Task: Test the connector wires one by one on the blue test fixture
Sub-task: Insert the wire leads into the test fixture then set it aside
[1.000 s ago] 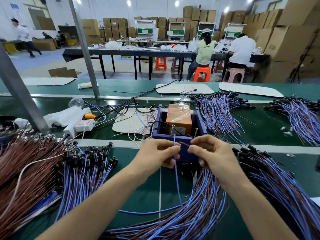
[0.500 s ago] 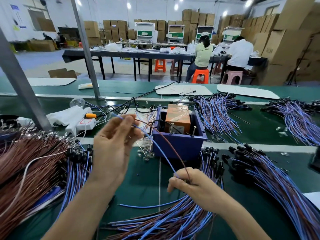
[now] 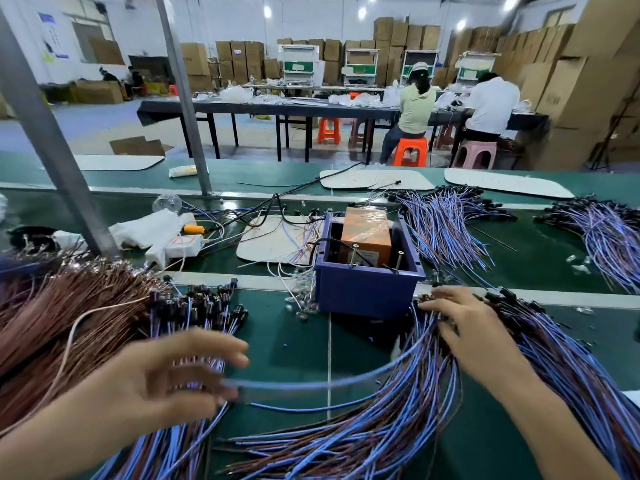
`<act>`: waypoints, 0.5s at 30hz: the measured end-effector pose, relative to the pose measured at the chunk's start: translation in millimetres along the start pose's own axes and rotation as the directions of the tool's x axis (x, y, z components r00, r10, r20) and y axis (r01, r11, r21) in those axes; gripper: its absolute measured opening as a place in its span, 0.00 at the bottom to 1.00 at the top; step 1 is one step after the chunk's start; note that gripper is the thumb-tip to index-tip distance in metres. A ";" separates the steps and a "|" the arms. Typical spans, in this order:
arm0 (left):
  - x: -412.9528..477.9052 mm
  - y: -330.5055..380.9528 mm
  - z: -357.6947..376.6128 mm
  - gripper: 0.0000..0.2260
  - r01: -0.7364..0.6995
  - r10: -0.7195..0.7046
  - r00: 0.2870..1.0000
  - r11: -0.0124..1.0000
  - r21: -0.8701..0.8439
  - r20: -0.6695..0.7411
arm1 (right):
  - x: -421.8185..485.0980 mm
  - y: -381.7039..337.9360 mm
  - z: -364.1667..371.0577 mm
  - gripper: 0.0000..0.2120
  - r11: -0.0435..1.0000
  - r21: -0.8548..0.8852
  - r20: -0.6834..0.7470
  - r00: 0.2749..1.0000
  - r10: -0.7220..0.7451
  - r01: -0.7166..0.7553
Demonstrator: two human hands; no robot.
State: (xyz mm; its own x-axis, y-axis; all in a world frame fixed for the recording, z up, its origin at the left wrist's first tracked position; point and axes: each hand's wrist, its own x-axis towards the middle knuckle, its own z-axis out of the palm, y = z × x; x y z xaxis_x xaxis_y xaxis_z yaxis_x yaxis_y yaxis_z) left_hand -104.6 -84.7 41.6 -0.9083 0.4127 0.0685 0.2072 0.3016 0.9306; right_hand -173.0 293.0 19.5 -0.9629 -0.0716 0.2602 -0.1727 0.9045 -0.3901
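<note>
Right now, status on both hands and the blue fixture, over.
Left hand blurred, blue wire at its fingertips. Right hand resting on wire bundle beside blue test fixture. Fixture untouched.

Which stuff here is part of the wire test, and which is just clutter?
Job:
blue test fixture
blue wire at the left hand
wire pile under the right hand

Lying about:
crumpled white plastic
orange stools
cardboard boxes

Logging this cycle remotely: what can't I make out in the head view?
Left hand: motion-blurred; grip on the blue wire unclear.
Right hand: fingertips among the wire bundle; hold unclear.
Blue test fixture: front wall hides its inside bottom.
Brown wires: cut off by left edge.
</note>
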 end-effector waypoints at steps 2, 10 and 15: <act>-2.9 -5.7 0.8 0.24 0.197 -0.218 0.956 0.973 0.120 0.195 | -1.4 8.1 9.0 0.20 0.993 -0.049 0.194 0.975 0.111 -0.103; 24.8 -52.4 55.7 0.19 0.274 -0.287 0.940 0.304 0.912 -0.187 | -11.0 -0.1 36.7 0.15 0.992 0.112 0.211 0.977 0.025 -0.049; 36.1 -37.3 47.9 0.29 0.309 -0.119 0.950 0.478 0.822 -0.288 | -22.2 -28.0 31.7 0.14 0.837 0.511 0.163 0.978 0.131 -0.197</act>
State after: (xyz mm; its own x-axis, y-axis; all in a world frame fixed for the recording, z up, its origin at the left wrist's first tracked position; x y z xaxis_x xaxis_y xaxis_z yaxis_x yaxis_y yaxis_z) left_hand -127.8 -39.9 -7.9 -0.9924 0.1089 0.0577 0.1173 0.9783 0.1705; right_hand -153.4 256.0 -3.3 -0.9980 -0.0205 0.0595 -0.0608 0.5563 -0.8287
